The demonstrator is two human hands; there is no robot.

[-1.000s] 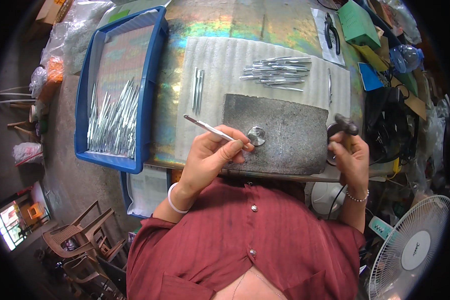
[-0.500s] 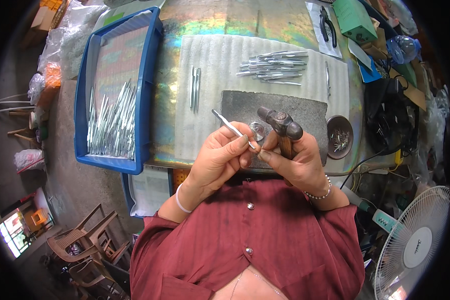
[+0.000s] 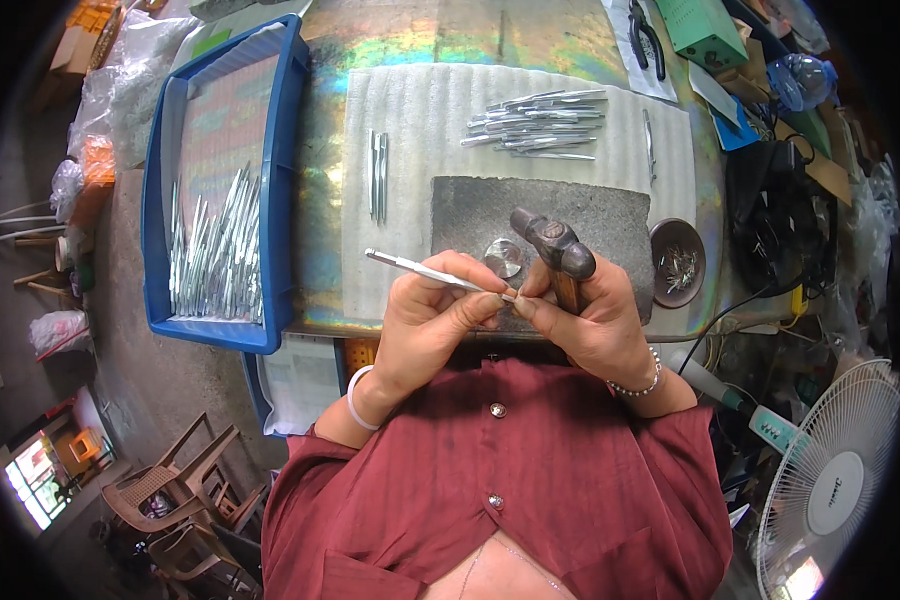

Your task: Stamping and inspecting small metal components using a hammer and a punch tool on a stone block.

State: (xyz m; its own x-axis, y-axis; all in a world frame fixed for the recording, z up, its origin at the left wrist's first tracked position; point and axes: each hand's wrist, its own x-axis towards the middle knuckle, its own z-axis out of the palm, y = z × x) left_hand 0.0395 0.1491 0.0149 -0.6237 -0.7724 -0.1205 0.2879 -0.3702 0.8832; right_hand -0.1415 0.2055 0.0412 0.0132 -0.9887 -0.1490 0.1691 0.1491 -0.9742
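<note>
My left hand (image 3: 432,318) is closed on a slim silvery metal rod (image 3: 415,266), its dark tip pointing left. My right hand (image 3: 602,320) grips a ball-peen hammer (image 3: 555,245) by its wooden handle, head up. The right thumb and fingertip also pinch at the rod's near end, where both hands meet. Whether a small part sits there is hidden by the fingers. Just beyond the fingers, a round shiny metal piece (image 3: 504,258) lies on a dark grey slab (image 3: 610,215). To the right stands a brown bowl (image 3: 667,294) of tiny metal pins (image 3: 681,270).
Under the slab lies a white foam sheet (image 3: 420,110). It bears a pile of rods (image 3: 535,125), a few rods (image 3: 378,177) at left and a single rod (image 3: 649,145) at right. A blue tray (image 3: 288,170) of rods stands left. Pliers (image 3: 646,45) lie far right; a fan (image 3: 835,490) stands near right.
The rod has swung flatter, its dark tip moving left and down. My left hand has turned with it, and the fingertips of both hands have come together at the rod's end.
</note>
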